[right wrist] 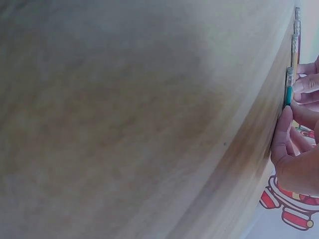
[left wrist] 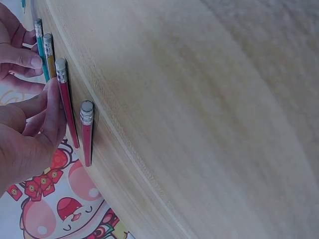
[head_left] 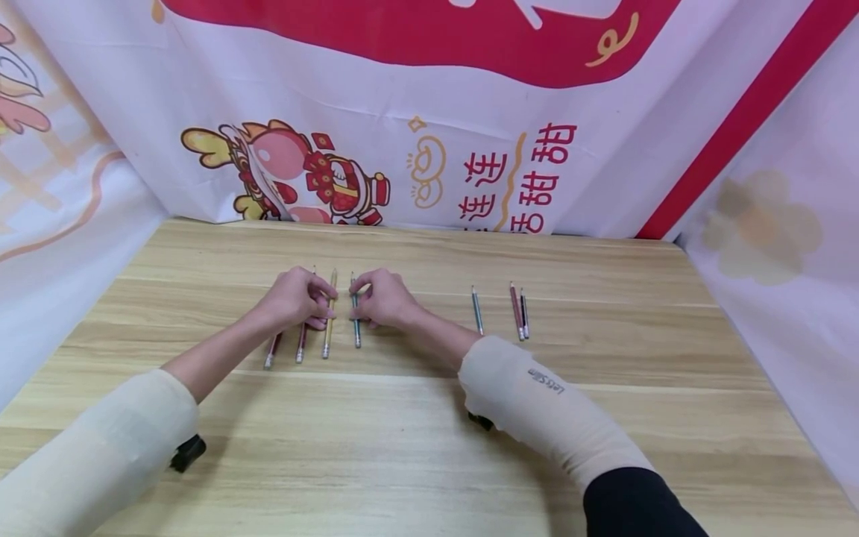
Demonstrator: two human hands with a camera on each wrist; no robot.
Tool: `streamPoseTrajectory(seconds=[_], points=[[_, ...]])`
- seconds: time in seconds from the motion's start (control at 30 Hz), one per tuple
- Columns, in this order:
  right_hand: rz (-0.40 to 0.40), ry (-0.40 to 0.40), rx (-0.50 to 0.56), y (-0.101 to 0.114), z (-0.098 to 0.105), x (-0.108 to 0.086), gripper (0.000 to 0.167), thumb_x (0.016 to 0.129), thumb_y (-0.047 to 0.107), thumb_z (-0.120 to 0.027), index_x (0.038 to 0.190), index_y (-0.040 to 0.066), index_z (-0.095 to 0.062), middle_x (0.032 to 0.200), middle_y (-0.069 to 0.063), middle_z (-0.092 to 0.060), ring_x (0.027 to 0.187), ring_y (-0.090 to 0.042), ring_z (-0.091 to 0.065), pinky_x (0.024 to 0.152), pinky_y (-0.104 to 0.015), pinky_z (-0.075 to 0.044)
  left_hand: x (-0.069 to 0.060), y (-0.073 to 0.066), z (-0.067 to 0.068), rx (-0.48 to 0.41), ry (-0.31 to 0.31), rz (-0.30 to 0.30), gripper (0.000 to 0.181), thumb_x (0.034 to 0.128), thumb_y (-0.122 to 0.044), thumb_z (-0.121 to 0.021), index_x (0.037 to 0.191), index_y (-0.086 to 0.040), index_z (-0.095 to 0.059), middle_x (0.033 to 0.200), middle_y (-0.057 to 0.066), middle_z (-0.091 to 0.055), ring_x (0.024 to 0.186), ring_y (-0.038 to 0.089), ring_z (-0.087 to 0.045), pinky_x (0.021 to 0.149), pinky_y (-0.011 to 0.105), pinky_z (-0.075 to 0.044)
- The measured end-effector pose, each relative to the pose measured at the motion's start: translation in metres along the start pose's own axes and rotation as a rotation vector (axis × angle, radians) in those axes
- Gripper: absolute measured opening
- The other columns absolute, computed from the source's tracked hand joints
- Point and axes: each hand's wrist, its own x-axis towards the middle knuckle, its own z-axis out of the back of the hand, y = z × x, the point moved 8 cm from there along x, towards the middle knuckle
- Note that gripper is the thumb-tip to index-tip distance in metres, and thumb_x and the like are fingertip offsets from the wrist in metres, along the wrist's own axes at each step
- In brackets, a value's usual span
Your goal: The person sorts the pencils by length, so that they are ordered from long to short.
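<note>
A yellow pencil (head_left: 327, 341) lies on the wooden table, pinched between the thumb and fingers of my left hand (head_left: 295, 300). Just right of it, my right hand (head_left: 388, 300) pinches a teal pencil (head_left: 357, 334) that lies nearly parallel. Two dark red pencils lie left of the yellow one: the nearer red pencil (left wrist: 65, 99) runs beside my left fingers, and the outer red pencil (left wrist: 86, 134) is a little apart. All have their eraser ends toward me. In the right wrist view, the teal pencil (right wrist: 289, 92) shows just beyond my right fingertips.
Farther right on the table (head_left: 403, 440) lie a blue-green pencil (head_left: 477, 312), a dark red pencil (head_left: 516, 312) and a black pencil (head_left: 525, 315), the last two close together. A printed white and red cloth (head_left: 376, 97) hangs along the table's back edge.
</note>
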Motion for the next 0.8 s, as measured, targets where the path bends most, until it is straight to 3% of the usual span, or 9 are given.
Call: streamPoseTrajectory(seconds=[0.53, 0.8], points=[[0.021, -0.009, -0.082, 0.003, -0.0026, 0.002, 0.04, 0.084, 0.006, -0.087, 0.122, 0.004, -0.074, 0.073, 0.001, -0.071, 0.051, -0.008, -0.058, 0.045, -0.018, -0.052, 0.0009, 0.0005, -0.0003, -0.011, 0.002, 0.006, 0.035, 0.0912, 0.014, -0.07, 0.125, 0.018, -0.062, 0.084, 0.018, -0.065, 0.064, 0.014, -0.071, 0.066, 0.03, -0.067], [0.017, -0.013, -0.065, 0.0021, -0.002, 0.0011, 0.04, 0.083, 0.006, -0.087, 0.121, 0.004, -0.075, 0.072, -0.001, -0.069, 0.051, -0.008, -0.056, 0.044, -0.018, -0.051, 0.001, 0.0008, -0.0007, -0.012, 0.005, 0.007, 0.034, 0.0918, 0.015, -0.068, 0.125, 0.019, -0.062, 0.085, 0.018, -0.063, 0.065, 0.015, -0.072, 0.067, 0.03, -0.067]])
